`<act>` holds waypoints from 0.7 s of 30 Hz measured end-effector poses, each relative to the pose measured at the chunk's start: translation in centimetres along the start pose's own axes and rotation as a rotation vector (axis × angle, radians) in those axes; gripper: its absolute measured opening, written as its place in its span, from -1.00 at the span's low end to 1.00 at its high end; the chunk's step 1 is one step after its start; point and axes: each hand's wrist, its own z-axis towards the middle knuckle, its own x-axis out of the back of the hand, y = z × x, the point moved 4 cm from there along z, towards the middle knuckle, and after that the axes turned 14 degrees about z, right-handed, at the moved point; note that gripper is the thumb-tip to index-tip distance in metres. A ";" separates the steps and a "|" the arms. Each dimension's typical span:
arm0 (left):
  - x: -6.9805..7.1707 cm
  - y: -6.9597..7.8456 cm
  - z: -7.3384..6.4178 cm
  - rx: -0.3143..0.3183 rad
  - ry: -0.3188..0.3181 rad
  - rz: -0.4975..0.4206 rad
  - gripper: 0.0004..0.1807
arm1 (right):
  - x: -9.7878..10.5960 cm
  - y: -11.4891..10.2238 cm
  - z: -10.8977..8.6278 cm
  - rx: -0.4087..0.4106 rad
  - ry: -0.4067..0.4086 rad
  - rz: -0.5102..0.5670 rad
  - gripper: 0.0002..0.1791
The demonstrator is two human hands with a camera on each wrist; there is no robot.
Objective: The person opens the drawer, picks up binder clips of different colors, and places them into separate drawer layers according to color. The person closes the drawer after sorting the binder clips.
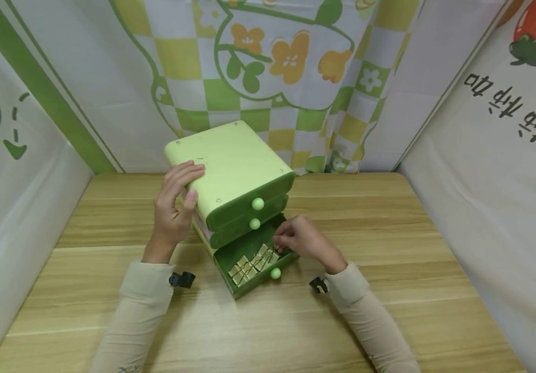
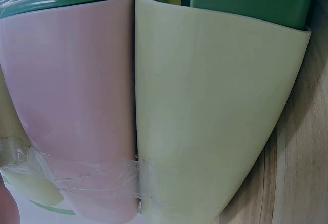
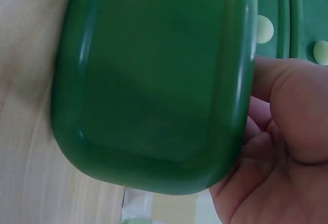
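A small three-drawer desktop cabinet [image 1: 235,166] stands at an angle on the table, with a light green top and dark green drawer fronts. Its bottom drawer [image 1: 225,264] is pulled out, and several gold binder clips [image 1: 251,264] lie in it. My left hand [image 1: 174,202] rests on the cabinet's left top edge, fingers extended over the top. My right hand [image 1: 302,238] reaches into the right end of the drawer with bent fingers, beside the clips. In the right wrist view the drawer front [image 3: 154,90] hides the fingertips; I cannot tell whether they hold a clip.
The two upper drawers, with round light green knobs [image 1: 257,203], are pushed in. Clear tape [image 2: 97,175] crosses the pink and light green side walls. Behind the wooden table [image 1: 370,223] hangs a checked curtain [image 1: 286,98], with printed fabric walls at both sides.
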 end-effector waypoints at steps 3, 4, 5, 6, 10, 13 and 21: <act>0.0 0.0 0.0 0.001 0.002 0.001 -0.53 | 0.0 0.2 0.1 -0.014 0.007 -0.014 -0.84; 0.0 0.0 0.0 0.001 0.003 0.001 -0.53 | 0.0 0.2 0.1 -0.017 0.009 -0.017 -0.84; 0.0 0.0 0.0 0.002 0.004 0.001 -0.53 | 0.1 0.2 0.1 -0.018 0.013 -0.023 -0.84; 0.0 0.0 0.0 0.002 0.005 0.002 -0.53 | 0.3 0.2 0.0 -0.018 0.018 -0.029 -0.84; 0.0 0.0 0.0 0.005 0.005 0.003 -0.54 | 1.1 0.0 -0.3 -0.019 0.066 -0.056 -0.84; 0.0 0.0 0.0 0.006 0.003 0.002 -0.54 | 2.0 -0.6 -0.7 -0.006 0.137 -0.094 -0.83; -0.2 0.0 0.0 -0.001 0.000 -0.009 -0.53 | 3.3 -3.8 -3.4 0.047 0.214 -0.229 -0.86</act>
